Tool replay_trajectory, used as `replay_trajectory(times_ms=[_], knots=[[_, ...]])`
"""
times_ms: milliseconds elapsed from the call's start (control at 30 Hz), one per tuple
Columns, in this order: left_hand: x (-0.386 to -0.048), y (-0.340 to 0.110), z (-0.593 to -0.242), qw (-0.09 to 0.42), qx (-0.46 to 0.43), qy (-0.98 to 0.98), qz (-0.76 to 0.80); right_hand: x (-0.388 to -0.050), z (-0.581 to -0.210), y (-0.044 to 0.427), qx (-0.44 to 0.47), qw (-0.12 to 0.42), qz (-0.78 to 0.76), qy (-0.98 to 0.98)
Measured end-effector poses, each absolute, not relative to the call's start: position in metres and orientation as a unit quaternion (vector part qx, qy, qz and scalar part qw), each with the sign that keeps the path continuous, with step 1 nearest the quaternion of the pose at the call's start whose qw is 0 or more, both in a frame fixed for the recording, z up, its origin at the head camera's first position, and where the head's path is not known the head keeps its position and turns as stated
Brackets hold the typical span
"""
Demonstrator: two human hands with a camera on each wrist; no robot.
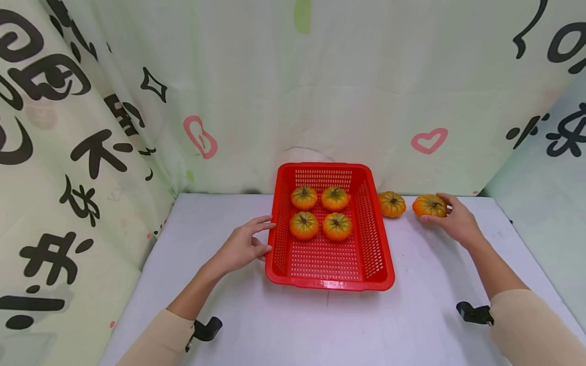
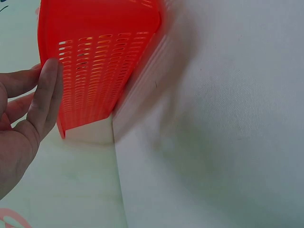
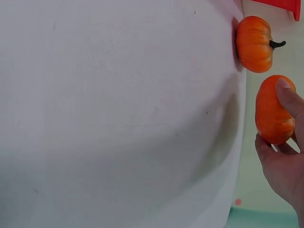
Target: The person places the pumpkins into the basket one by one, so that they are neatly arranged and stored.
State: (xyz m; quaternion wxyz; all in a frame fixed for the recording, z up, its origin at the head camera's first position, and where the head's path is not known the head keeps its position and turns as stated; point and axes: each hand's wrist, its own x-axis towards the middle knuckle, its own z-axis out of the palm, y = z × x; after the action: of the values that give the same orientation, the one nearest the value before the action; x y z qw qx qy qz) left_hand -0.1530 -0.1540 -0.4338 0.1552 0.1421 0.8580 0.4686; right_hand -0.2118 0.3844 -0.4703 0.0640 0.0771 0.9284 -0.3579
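Observation:
A red perforated plastic basket (image 1: 316, 262) stands on the table, holding several small orange pumpkins (image 1: 337, 227) with short dark stems. My left hand (image 1: 240, 247) holds the basket's left rim. In the left wrist view, the fingers (image 2: 46, 90) lie along the outer wall just below the rim. At the right, my right hand (image 1: 455, 219) grips another pumpkin (image 1: 429, 205) between thumb and fingers. The right wrist view shows this pumpkin (image 3: 273, 111) apart from its shadow, seemingly raised. One more pumpkin (image 1: 391, 204) sits between the basket and the held one.
The white table (image 1: 229, 315) ends at the back against a pale curtain (image 1: 256, 101) printed with black characters and pink hearts. Curtain cloth also hangs on both sides. Each wrist carries a black strap mount (image 1: 473, 312) near the sleeve.

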Motion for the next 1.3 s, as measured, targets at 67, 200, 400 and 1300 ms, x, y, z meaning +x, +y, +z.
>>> replay_trajectory(times_ms=[67, 200, 400, 1300], knots=[[-0.153, -0.154, -0.433, 0.155, 0.140, 0.860, 0.466, -0.211, -0.466, 0.383, 0.068, 0.065, -0.357, 0.929], [-0.152, -0.154, -0.434, 0.154, 0.142, 0.862, 0.462, -0.209, -0.457, 0.381, 0.056, 0.065, -0.358, 0.930], [-0.152, -0.153, -0.435, 0.154, 0.141, 0.862, 0.462, -0.204, -0.441, 0.376, 0.030, 0.049, -0.355, 0.933], [-0.152, -0.153, -0.432, 0.159, 0.139, 0.861, 0.463, -0.190, -0.383, 0.309, -0.096, 0.018, -0.343, 0.934]])
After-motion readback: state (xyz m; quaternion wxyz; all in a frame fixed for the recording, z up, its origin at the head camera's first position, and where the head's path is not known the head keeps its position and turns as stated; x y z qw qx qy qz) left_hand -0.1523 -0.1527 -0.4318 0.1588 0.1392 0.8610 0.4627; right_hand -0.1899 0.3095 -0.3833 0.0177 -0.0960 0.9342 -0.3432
